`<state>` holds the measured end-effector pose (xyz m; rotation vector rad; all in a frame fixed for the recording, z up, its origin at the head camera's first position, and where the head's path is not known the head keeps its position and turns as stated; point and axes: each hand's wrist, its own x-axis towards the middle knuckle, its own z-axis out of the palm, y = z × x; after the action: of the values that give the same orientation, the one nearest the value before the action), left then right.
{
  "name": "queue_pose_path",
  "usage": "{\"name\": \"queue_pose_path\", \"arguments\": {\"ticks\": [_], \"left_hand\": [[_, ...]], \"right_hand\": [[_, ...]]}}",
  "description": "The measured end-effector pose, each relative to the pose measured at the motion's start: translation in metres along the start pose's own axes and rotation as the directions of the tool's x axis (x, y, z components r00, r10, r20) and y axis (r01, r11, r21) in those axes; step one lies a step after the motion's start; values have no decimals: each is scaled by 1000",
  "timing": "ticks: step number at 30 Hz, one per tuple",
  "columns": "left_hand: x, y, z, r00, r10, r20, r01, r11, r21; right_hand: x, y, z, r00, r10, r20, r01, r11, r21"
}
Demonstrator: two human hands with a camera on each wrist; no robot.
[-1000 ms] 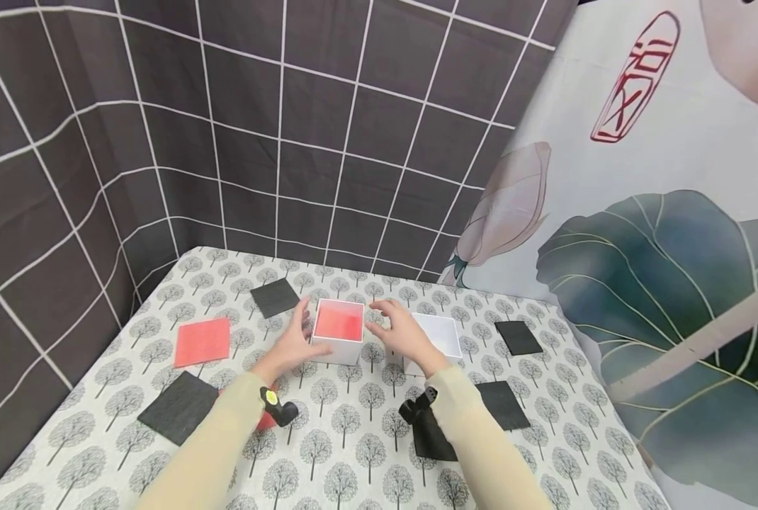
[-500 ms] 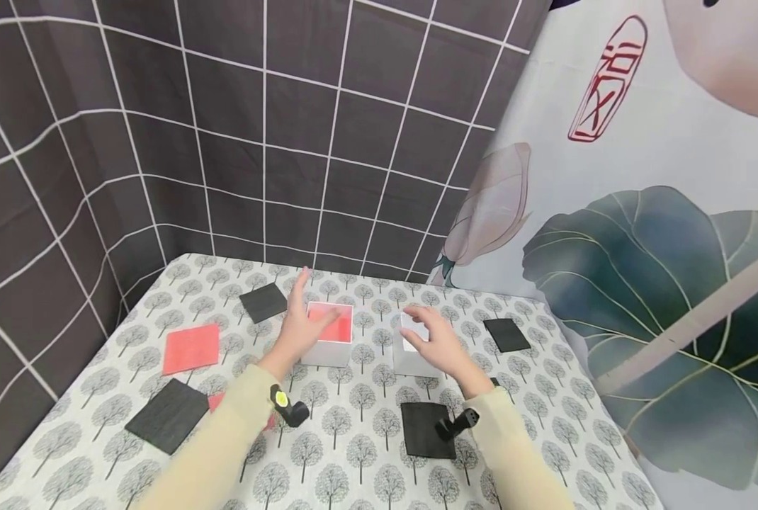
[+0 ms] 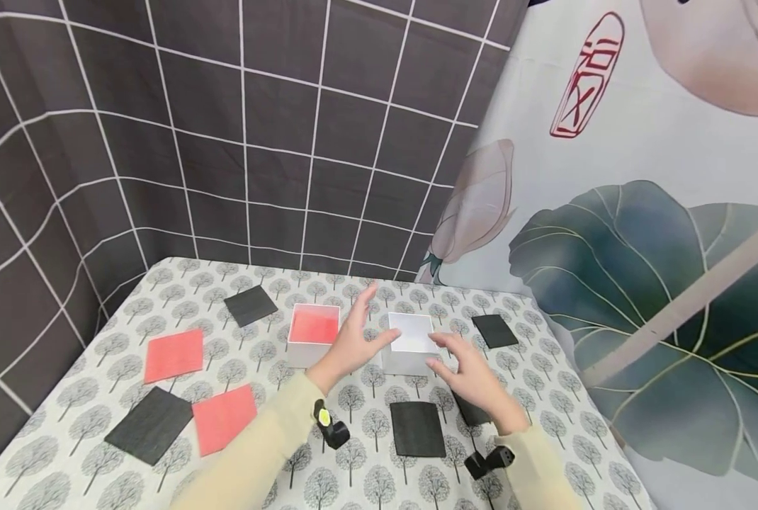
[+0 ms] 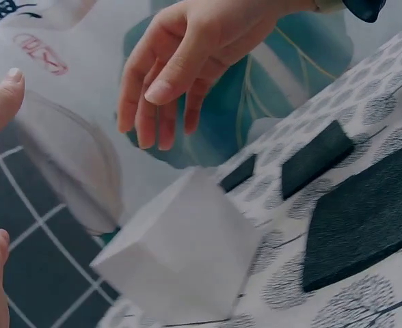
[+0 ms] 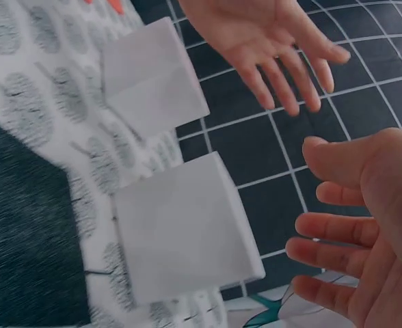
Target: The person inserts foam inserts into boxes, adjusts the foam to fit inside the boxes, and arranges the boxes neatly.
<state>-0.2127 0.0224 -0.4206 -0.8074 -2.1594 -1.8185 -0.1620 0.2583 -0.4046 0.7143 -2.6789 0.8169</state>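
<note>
Though near the white box (image 3: pixel 407 364), hands (image 3: pixel 477 377) unclenched, empty.

A dark gridded curtain (image 3: pixel 277 120) hangs behind the tree-print table (image 3: pixel 347 482), a lotus-print cloth (image 3: pixel 634 241) at right.

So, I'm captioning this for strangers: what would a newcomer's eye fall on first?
Probably the box showing red inside, just left of centre on the tree-print cloth, with two red squares further left. Next come the left hand and right hand, held near the plain white box right of centre. Beyond the cloth, a large blue-green leaf fills the head view's right.
</note>
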Motion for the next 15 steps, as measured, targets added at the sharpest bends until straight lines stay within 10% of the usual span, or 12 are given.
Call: {"name": "queue_pose_path", "arguments": {"ticks": [7,15], "left_hand": [[-8,-25,19,975,-222,31,222,975,-1],[-18,-60,33,946,-311,88,309,950,38]], "right_hand": [[-27,5,9,993,24,112,-30,998,50],[-53,12,29,970,6,241,-26,996,80]]}}
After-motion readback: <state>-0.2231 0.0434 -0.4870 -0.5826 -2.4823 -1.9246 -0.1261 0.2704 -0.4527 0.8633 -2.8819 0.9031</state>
